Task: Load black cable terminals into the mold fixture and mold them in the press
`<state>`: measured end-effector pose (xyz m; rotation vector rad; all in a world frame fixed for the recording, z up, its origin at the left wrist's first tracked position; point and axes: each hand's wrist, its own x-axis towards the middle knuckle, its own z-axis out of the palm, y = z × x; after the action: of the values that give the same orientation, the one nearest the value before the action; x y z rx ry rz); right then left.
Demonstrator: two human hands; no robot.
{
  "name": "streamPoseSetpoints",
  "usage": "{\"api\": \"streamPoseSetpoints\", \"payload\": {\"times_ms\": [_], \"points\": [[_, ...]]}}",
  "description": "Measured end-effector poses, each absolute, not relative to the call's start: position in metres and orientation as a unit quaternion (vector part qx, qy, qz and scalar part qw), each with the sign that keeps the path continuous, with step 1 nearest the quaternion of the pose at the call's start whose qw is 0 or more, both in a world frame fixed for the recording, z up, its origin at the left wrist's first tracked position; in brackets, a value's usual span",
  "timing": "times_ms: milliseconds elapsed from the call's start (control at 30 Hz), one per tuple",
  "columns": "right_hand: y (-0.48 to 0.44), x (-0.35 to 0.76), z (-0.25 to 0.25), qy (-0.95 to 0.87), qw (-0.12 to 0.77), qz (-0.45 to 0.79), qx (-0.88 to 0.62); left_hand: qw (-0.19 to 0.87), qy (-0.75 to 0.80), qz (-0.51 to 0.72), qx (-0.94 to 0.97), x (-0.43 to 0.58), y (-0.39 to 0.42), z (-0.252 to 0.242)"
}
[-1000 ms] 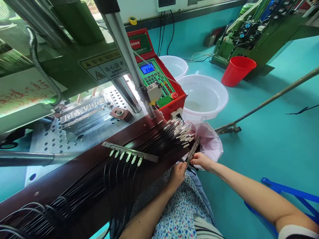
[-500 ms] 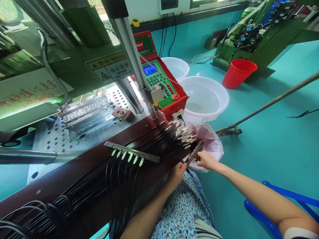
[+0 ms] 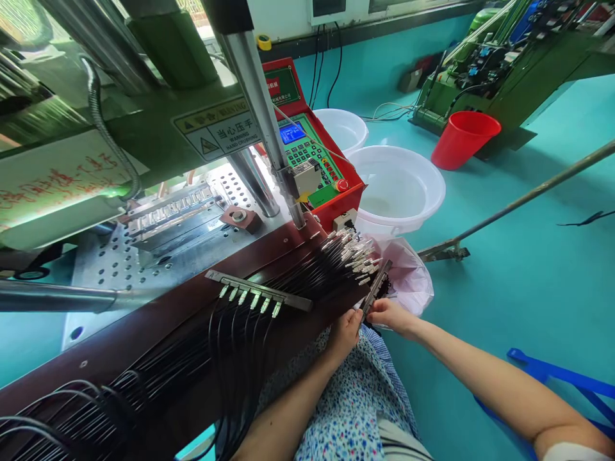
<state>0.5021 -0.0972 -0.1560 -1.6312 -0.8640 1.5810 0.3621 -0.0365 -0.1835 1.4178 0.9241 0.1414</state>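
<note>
My left hand [image 3: 346, 328] grips the near end of a narrow metal bar [image 3: 376, 289], held tilted beside the bench edge. Close against the same bar, my right hand [image 3: 390, 316] has its fingers pinched together; whatever is between them is too small to make out. On the dark bench lies a second metal bar [image 3: 259, 291], with several cable connectors [image 3: 254, 301] set along it and black cables hanging toward me. A thick bundle of black cables [image 3: 307, 275] with bare metal connector tips [image 3: 358, 255] rests behind my hands.
A press with a perforated metal bed [image 3: 110, 269] stands at the left, beside a red control box [image 3: 353, 198]. A lined bin [image 3: 413, 275] sits below my hands. Beyond are a white tub [image 3: 427, 208], a red bucket [image 3: 464, 141], a long pole [image 3: 519, 198] and a blue stool [image 3: 552, 371].
My right hand has moved down along the bar toward my left hand. My left hand keeps its hold on the bar. The whole view has shifted slightly.
</note>
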Motion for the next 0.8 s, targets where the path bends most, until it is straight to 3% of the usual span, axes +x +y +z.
{"api": "streamPoseSetpoints", "payload": {"times_ms": [200,367,633,733,800], "points": [[-0.095,0.5,-0.161,-0.387,0.322,0.592,-0.629,0.612,0.362,0.085,0.698,0.36,-0.036,-0.179],[-0.098,0.502,-0.161,-0.481,0.193,0.524,-0.676,0.588,0.363,0.072,0.719,0.36,-0.036,-0.173],[-0.11,0.556,-0.138,-0.562,-0.044,0.244,-0.789,0.571,0.377,0.046,0.728,0.349,-0.043,-0.172],[-0.109,0.575,-0.107,-0.567,-0.083,0.182,-0.799,0.585,0.383,0.027,0.714,0.346,-0.052,-0.166],[-0.111,0.573,-0.084,-0.619,-0.064,0.132,-0.772,0.607,0.379,0.013,0.698,0.343,-0.056,-0.155]]}}
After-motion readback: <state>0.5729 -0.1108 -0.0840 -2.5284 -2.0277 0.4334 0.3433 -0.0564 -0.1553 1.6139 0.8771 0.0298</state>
